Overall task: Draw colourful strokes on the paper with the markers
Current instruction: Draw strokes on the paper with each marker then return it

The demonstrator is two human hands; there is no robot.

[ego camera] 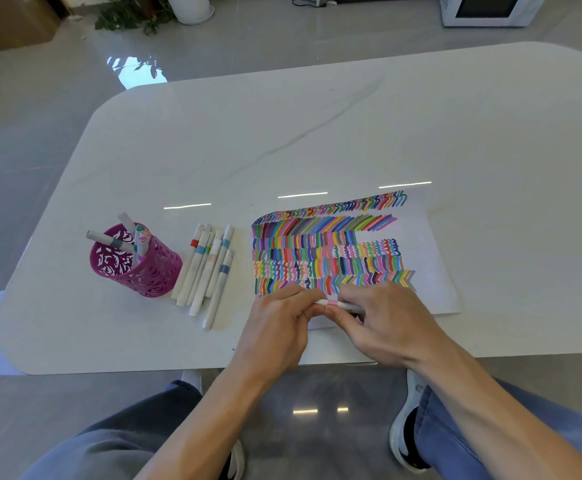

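Head view. White marble-look bench (317,133), rounded corners, seen from above by a seated person.

Paper (435,265) lies right of centre near the front edge, most of it filled with rows of short colourful strokes (327,251), straight, wavy and zigzag. A bare margin runs down its right side.

Both hands meet over the near edge of the paper. Between them is a pink-banded marker (332,303), lying roughly level and crosswise. Left hand (275,327): fingers curled, tips pinching the marker's left end. Right hand (393,323): fingers and thumb curled round the barrel on the other side of the pink band. Cannot tell whether the cap is on or off.

Left of the paper, a loose bundle of white markers (206,271) lies flat on the bench. Further left stands a magenta cut-out pen holder (151,271) with several markers (109,239) leaning in it.

On the floor beyond: a leafy plant (126,15), a white pot (192,8), a white appliance (487,8).
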